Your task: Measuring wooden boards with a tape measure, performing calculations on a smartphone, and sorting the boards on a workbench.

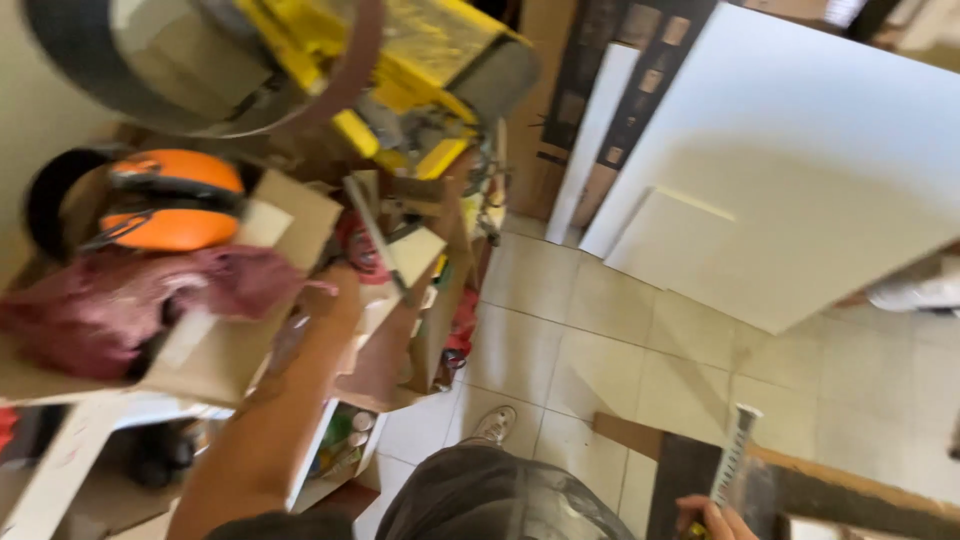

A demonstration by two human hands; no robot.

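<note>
My left arm [280, 400] stretches up and away into a pile of open cardboard boxes [300, 215] on a cluttered shelf. My left hand [338, 292] is blurred at the boxes' edge, next to a red object [360, 250], and its fingers cannot be made out. At the bottom right, my right hand [712, 520] grips a tape measure [735, 455] with its blade extended upward over a dark wooden board [800, 485]. Only part of that hand shows at the frame's lower edge.
Orange ear muffs [170, 200] and a maroon cloth [130, 300] lie on the boxes. A yellow machine [400, 60] stands above them. White boards [800, 150] lean on the wall at the right. Below are a tiled floor [600, 340] and my shoe [495, 425].
</note>
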